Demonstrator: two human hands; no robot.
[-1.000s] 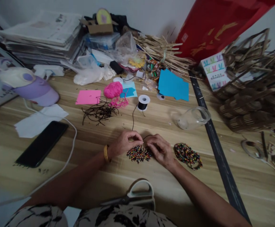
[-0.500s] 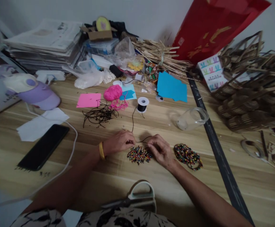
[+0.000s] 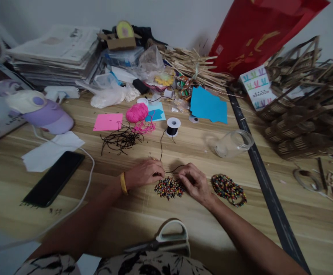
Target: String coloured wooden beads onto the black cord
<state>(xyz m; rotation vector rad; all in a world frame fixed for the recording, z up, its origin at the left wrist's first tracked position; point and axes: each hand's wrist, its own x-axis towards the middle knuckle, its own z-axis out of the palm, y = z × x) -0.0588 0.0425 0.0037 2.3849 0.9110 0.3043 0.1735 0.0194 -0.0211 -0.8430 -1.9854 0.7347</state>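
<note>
Both the left hand (image 3: 143, 173) and the right hand (image 3: 193, 182) are pinching a thin black cord (image 3: 170, 170) just above a pile of colourful beads (image 3: 168, 187) lying on the wooden table (image 3: 183, 214) between them.

Black phone (image 3: 53, 178), glass jar (image 3: 233, 143)

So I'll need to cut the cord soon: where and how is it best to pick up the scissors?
Take the scissors by the pale handle loop, coming from the near edge of the table. They lie flat with the loop to the right and the blades pointing left, partly hidden by clothing, so the loop is probably the easiest part to reach.
</note>
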